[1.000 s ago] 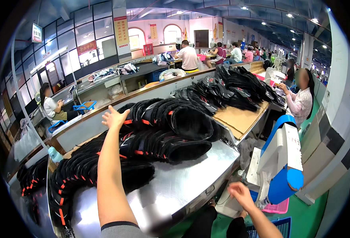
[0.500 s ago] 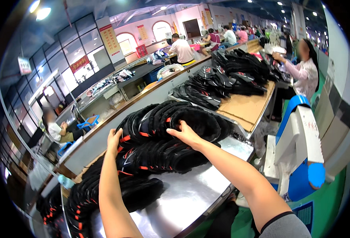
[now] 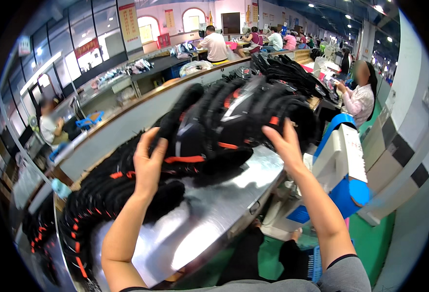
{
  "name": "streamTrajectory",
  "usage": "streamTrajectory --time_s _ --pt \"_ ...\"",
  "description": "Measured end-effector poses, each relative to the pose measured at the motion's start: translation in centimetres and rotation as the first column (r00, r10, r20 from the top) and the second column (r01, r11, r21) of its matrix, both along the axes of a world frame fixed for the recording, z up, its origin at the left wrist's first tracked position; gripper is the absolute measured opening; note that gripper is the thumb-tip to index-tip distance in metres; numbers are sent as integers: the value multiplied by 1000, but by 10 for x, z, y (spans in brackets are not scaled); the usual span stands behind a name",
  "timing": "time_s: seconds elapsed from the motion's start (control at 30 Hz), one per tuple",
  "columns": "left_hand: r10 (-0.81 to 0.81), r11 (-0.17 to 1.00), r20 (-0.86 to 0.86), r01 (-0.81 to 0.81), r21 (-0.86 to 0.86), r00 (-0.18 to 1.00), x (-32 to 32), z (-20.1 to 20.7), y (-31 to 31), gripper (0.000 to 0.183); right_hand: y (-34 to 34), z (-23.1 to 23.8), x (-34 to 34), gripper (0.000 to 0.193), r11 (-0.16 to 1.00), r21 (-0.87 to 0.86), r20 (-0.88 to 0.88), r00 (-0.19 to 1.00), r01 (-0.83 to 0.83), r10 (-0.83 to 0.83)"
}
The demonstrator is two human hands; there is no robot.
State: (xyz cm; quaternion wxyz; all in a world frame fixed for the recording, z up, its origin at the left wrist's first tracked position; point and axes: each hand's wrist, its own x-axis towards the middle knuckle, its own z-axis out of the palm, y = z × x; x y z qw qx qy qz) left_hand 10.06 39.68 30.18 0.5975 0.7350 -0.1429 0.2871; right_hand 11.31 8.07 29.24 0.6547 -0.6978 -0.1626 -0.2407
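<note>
The person's hands are apart from each other, braced on opposite ends of a stack of black pieces and clamping it between them over the shiny metal bench. The left hand presses the near-left end, thumb and fingers spread; the right hand grips the other end. The pieces are fuzzy-edged, nested one against another, with orange and grey marks. Below and to the left, more rows of black pieces curve along the bench.

A pale blue bottle stands near the bench's left edge, and a translucent plastic bag is farther left. By the person's feet, a blue plastic basket sits on the green floor; what these containers hold cannot be made out from here. A blue-and-white machine stands right of the bench.
</note>
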Motion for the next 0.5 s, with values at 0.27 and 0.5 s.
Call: streamTrajectory --time_s 0.27,0.5 --pt "78 958 -192 -20 288 978 -25 -127 -85 28 -80 -106 -64 47 883 -424 -193 932 202 -307" --pt "334 881 -18 -305 361 942 28 -139 -100 27 -69 -167 26 57 961 -229 -140 972 155 -190"
